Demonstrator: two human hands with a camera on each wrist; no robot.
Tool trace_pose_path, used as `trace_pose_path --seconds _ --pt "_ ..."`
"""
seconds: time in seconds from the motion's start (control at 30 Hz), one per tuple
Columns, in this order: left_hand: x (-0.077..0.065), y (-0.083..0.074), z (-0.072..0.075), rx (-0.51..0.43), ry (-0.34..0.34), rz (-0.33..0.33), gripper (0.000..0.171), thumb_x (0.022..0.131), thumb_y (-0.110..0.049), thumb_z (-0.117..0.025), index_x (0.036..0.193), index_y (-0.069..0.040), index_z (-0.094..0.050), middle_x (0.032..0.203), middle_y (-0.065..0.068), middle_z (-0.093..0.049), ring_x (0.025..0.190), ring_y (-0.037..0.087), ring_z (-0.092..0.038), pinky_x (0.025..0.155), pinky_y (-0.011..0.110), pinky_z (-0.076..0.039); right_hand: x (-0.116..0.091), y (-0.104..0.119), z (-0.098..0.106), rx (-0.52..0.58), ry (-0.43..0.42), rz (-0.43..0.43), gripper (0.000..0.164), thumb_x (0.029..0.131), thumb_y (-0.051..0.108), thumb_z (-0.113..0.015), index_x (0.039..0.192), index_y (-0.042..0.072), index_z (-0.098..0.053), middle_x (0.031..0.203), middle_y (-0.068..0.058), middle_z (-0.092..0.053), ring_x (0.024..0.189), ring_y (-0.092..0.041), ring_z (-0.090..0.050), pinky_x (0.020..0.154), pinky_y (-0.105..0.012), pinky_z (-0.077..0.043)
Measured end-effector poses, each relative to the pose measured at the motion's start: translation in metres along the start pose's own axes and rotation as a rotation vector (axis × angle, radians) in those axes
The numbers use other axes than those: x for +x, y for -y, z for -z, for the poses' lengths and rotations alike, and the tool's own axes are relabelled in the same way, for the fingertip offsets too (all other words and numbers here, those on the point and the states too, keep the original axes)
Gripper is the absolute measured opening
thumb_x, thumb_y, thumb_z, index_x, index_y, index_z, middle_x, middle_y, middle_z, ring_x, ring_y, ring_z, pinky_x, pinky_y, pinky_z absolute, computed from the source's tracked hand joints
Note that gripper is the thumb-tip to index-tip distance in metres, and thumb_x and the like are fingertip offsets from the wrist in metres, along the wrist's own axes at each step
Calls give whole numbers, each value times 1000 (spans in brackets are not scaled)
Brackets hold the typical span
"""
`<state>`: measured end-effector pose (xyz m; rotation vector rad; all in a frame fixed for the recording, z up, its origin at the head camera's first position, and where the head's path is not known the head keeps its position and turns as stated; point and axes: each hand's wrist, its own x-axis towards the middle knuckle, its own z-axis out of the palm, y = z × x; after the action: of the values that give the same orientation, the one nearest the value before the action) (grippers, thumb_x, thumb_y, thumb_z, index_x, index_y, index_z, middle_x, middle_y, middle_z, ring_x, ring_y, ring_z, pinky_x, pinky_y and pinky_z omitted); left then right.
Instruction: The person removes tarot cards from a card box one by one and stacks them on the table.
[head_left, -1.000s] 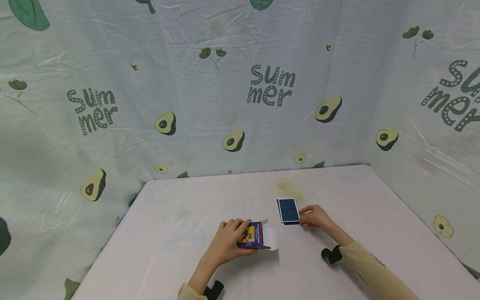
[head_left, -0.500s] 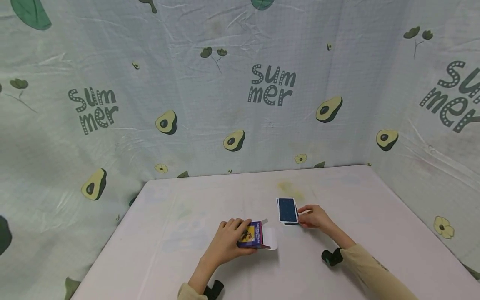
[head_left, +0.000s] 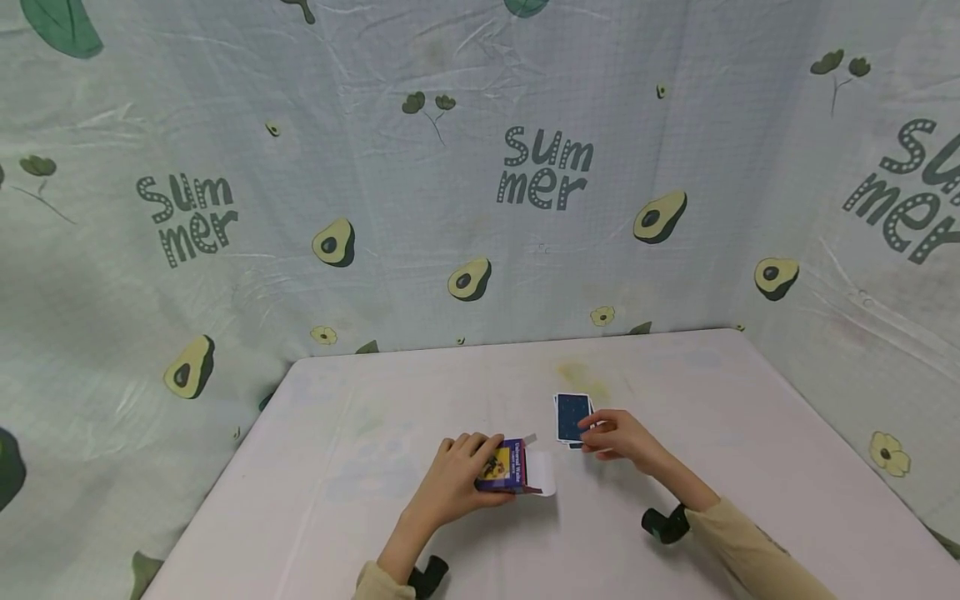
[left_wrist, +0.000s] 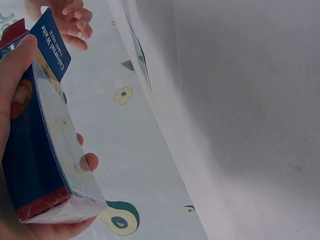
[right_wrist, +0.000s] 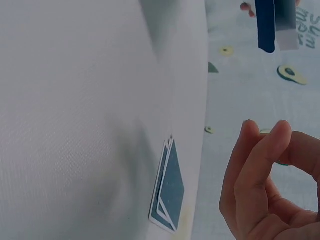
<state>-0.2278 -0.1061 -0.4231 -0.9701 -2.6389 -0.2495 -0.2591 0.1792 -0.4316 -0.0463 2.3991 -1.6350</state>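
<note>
My left hand [head_left: 450, 487] grips a tarot deck box [head_left: 513, 464] above the table, fingers over the top and thumb along the near side. The lid end faces right, and its white flap [head_left: 541, 473] hangs open. In the left wrist view the blue box [left_wrist: 30, 135] lies between thumb and fingers, its "Universal Waite" flap [left_wrist: 51, 45] folded out. A small pile of dark blue, white-edged cards [head_left: 572, 417] lies face down on the table, slightly fanned. My right hand [head_left: 621, 437] hovers over the pile's right edge, fingers loosely curved around nothing; the right wrist view shows it apart from the cards [right_wrist: 172, 187].
A white-covered table [head_left: 360, 517] spreads beneath both hands. Behind it hangs a pale cloth [head_left: 420, 208] printed with avocados and "summer". A yellowish stain [head_left: 581, 375] marks the tabletop beyond the cards.
My right hand has come off the pile's edge, lifting and shifting left over the cards. The top card sits slightly differently on the pile. My left hand and the box stay nearly still.
</note>
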Motion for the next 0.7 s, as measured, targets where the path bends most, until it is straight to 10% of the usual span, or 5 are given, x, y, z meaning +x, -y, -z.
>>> trace_pose_path --seconds 0.7 --pt "3 -3 2 24 -28 -62 76 67 -59 -66 128 -18 -48 108 0 -57 97 15 -53 77 35 -39 -28 31 -10 25 131 97 41 84 20 -61 112 -9 -53 102 -21 -64 82 -16 -64 69 -31 -52"
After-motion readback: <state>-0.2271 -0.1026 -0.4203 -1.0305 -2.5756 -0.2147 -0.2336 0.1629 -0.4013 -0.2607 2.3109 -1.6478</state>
